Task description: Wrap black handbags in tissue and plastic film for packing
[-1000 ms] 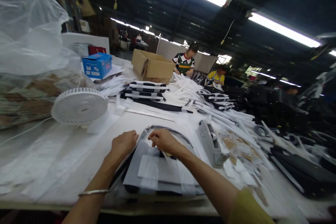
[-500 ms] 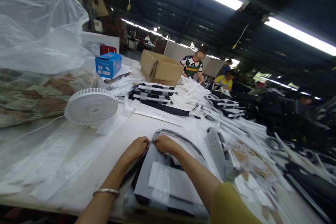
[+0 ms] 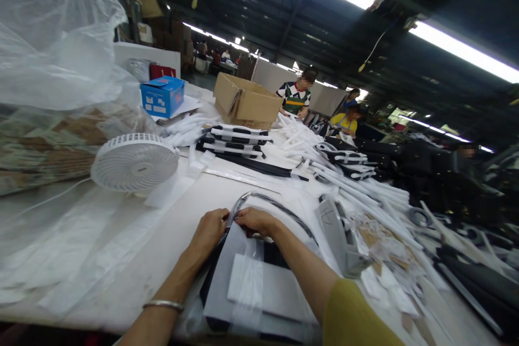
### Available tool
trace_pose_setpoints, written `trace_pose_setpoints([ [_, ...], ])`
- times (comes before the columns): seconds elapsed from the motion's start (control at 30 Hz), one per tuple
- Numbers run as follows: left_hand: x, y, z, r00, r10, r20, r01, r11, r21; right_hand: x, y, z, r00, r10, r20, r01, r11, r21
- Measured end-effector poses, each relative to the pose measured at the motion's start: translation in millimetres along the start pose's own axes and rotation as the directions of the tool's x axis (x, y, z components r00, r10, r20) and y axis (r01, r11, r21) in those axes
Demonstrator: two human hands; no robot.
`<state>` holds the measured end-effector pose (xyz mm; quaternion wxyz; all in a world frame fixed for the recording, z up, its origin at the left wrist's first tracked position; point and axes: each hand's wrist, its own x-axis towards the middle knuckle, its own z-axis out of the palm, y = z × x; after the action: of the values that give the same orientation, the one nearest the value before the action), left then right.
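A black bag (image 3: 207, 285), partly covered by grey-white sheets and clear plastic, lies in front of me at the table's near edge. Its long strap-like handle (image 3: 284, 205), wrapped in shiny film, arches over the far side. My left hand (image 3: 211, 231) is closed at the left base of this handle, fingertips pinching it. From the other side my right hand (image 3: 259, 221) grips the same spot, the fingers bent and close to those of the left. What exactly lies between the fingertips is partly hidden. A white sheet (image 3: 275, 286) rests on top of the bag.
A white fan (image 3: 135, 162) stands left, beside a big plastic sack (image 3: 52, 140). Farther back are a blue box (image 3: 162, 96), a cardboard carton (image 3: 245, 102) and wrapped black handles (image 3: 235, 140). To the right sits a grey tape dispenser (image 3: 340, 238). Co-workers (image 3: 295, 97) are beyond.
Both hands stay at the handle's base, with only slight finger and wrist shifts. The handle's arch stands a little higher, and the camera view has shifted slightly.
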<state>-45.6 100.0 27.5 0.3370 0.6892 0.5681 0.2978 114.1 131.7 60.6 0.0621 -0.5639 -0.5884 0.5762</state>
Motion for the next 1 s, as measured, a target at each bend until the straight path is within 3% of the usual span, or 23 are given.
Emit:
trace_pose_setpoints([
  [0.23, -7, 6, -14.7, 0.994, -0.101, -0.043, 0.107, 0.982, 0.154, -3, -3, -13, 0.99, -0.014, -0.144, -0.005, 0.991, -0.131],
  [0.33, -6, 4, -20.7, 0.987, -0.155, -0.052, 0.16, 0.982, 0.104, -7, -6, -22, 0.981, -0.045, -0.189, 0.003, 0.975, -0.22],
  [0.43, -4, 1, -24.5, 0.981, -0.192, -0.024, 0.191, 0.981, -0.038, -11, -10, -27, 0.986, -0.074, -0.15, 0.034, 0.967, -0.254],
  [0.7, -9, 9, -28.9, 0.977, -0.202, 0.068, 0.205, 0.81, -0.549, -20, -8, -20, 0.98, -0.164, -0.116, 0.167, 0.986, 0.013],
  [0.87, -9, 11, -23.8, 0.976, -0.208, 0.059, 0.197, 0.74, -0.643, -20, 1, -17, 0.952, -0.203, -0.227, 0.245, 0.954, 0.172],
  [1.0, -10, 11, -20.2, 0.977, -0.207, 0.06, 0.192, 0.714, -0.673, -26, 0, -19, 0.96, -0.254, -0.114, 0.276, 0.919, 0.283],
])
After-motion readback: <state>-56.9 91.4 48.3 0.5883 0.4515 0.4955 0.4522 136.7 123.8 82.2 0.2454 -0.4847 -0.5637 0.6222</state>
